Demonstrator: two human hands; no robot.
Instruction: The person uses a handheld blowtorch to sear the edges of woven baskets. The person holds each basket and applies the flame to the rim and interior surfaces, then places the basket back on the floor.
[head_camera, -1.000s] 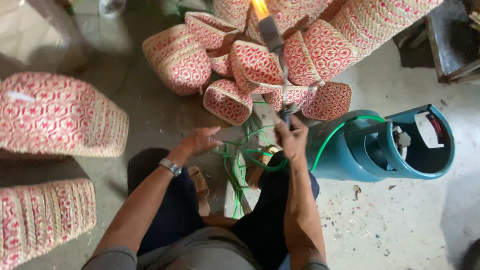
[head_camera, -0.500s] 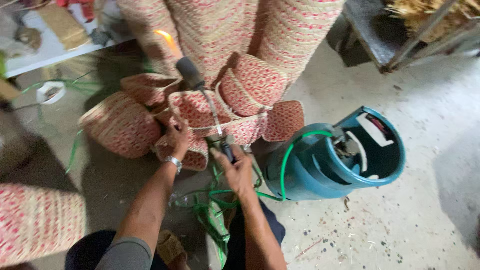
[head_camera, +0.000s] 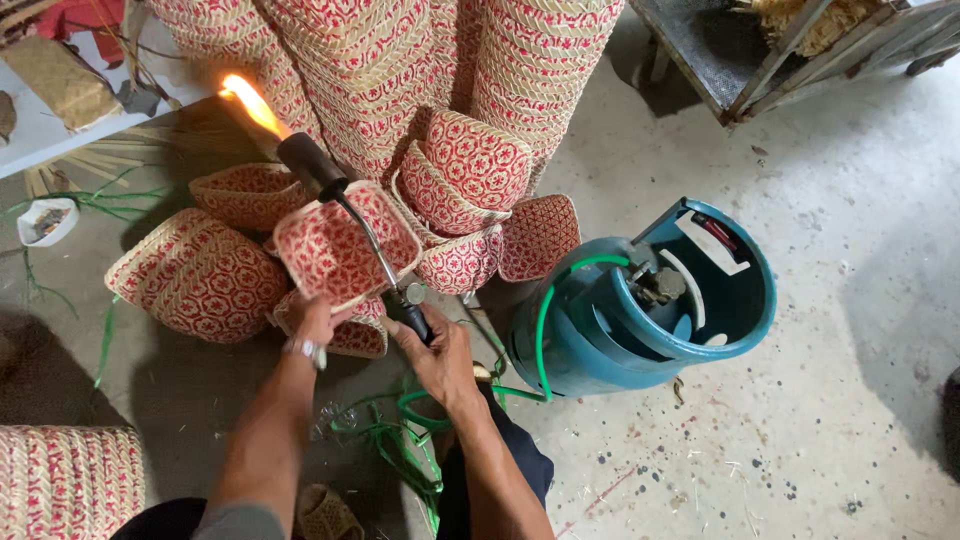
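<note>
Baskets woven in red and straw colours stand stacked in tall columns (head_camera: 400, 70) at the top, with smaller ones heaped on the concrete floor (head_camera: 800, 350) below them. Right of the heap lies a teal gas cylinder (head_camera: 640, 310), tipped on its side, a green hose (head_camera: 545, 320) curling from it. One small square basket (head_camera: 340, 245) is held up by the left hand (head_camera: 310, 320), fingers closed on its lower edge. Beside it, the right hand (head_camera: 440, 355) grips the handle of a lit gas torch (head_camera: 345, 205), whose flame (head_camera: 250, 100) points up-left.
</note>
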